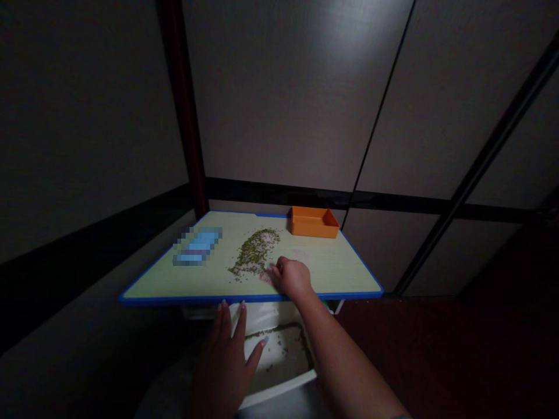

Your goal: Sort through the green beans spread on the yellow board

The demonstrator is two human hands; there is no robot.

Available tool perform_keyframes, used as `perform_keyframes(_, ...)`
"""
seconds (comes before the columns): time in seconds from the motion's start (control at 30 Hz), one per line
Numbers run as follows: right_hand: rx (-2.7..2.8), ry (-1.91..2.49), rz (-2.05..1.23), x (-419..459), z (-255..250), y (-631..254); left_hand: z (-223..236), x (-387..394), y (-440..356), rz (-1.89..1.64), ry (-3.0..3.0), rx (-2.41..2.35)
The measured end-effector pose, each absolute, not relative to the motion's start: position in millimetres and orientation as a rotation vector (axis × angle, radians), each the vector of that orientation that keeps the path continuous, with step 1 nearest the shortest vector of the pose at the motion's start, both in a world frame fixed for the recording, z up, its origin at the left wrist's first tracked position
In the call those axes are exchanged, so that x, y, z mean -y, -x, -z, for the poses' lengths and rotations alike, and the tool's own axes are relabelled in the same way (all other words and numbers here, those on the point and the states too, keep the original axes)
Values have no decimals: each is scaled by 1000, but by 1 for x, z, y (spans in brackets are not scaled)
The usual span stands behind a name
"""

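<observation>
A small yellow table (340,267) with a blue rim carries a spread pile of small green grains (255,253). My right hand (292,277) rests on the table at the pile's near right edge, fingers curled and pinched at the grains. My left hand (227,355) lies below the table's front edge, fingers stretched out over the rim of a white container (279,387) that holds a thin scatter of the same grains. An orange tray (313,222) stands at the table's far right.
A blurred blue patch (197,247) lies on the table's left part. Dark wall panels with black strips rise behind. A dark red post (186,116) stands at the far left corner. Reddish floor (437,349) shows at the right.
</observation>
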State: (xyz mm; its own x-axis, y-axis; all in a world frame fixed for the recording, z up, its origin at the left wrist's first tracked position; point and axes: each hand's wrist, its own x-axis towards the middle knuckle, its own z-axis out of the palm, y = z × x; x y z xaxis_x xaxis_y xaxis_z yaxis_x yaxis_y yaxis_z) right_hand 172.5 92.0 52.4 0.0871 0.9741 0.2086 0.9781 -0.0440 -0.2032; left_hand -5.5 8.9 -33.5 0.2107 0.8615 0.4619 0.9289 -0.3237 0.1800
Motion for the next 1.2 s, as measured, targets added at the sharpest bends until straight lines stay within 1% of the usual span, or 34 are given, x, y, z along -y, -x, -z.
perform_keyframes(0.27,1797,2135,-15,-102,-50,-190,34,-10,5,742,2353,1763)
perform_keyframes(0.5,1811,1992,-106,-100,-46,-195,38,-12,7,752,2354,1718)
perform_keyframes(0.8,1901,2049,-32,-98,-49,-186,41,-12,7,769,2326,1705)
perform_keyframes(1.2,1691,2169,17,-108,-44,-192,39,-11,5,776,2321,1704)
